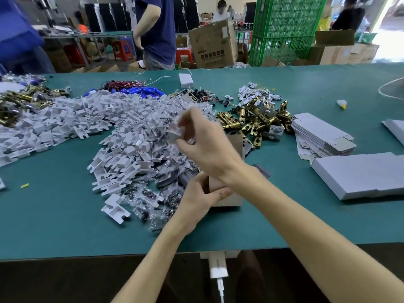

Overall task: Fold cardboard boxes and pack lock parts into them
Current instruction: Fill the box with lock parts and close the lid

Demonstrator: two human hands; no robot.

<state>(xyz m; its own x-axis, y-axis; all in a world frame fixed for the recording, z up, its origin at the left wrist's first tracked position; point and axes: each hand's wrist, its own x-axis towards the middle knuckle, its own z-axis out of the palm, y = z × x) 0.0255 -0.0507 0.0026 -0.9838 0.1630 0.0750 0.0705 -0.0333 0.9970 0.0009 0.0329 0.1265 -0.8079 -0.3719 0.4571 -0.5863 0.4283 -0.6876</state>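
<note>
The right hand's [203, 145] fingers are curled around a small white plastic piece [174, 136], blurred, held above the heap of white plastic pieces [87, 119] and small bagged parts [153, 197]. Beneath its wrist, the left hand [196, 202] pinches the near end of an open cardboard box [229, 202], thumb on its rim. The box rests on the green table [65, 215], with brass latches [253, 121] beyond it and flat box blanks [321, 136] stacked to the right.

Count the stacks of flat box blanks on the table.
3. One stack lies right of the brass latches; a second stack sits at the frame's right edge; a larger pile lies nearer the person. Others may be out of frame.
</note>
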